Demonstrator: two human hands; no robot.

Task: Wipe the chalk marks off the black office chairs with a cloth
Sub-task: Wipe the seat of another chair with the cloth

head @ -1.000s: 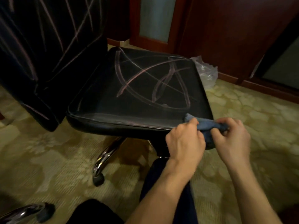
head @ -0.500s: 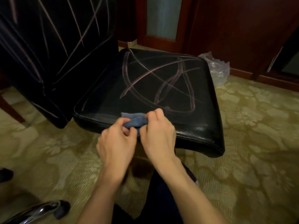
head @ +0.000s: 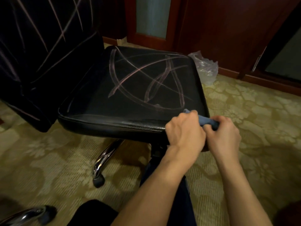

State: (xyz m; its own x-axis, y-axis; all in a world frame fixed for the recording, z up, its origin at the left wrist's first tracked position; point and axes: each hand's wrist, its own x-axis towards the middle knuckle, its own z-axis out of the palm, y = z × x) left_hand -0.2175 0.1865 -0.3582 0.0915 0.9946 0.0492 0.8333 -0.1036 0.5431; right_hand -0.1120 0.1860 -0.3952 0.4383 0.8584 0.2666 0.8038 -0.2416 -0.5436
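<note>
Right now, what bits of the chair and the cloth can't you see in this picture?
All from the head view:
- Blue cloth: mostly covered by the left hand and right hand.
- Seat: its near right corner sits behind the hands.
- Backrest: cut off by the top and left edges.
- Chair base: one chrome leg shows; the seat hides the rest.

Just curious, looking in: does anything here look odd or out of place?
Yes: pinkish chalk marks cross the black chair seat and backrest, and a crumpled clear plastic bag lies on the carpet beside the chair.
</note>
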